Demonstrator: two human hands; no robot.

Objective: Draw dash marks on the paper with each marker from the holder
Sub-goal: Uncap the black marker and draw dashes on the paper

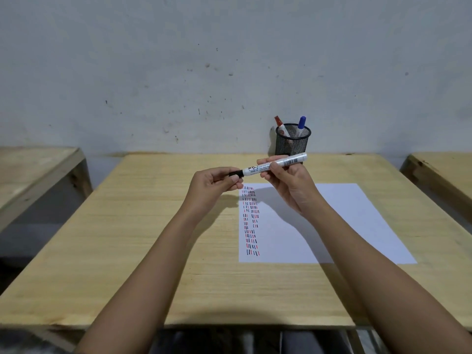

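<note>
We held the black marker level above the paper, right hand closed round its barrel, left hand pinching the cap. A jerky pull risked flinging ink or dropping it onto the dashes.

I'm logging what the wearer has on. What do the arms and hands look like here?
Both forearms are bare right to the frame's bottom edge: no sleeves in view. The left hand and right hand wear no gloves, and no rings, watch or bracelets show.
</note>
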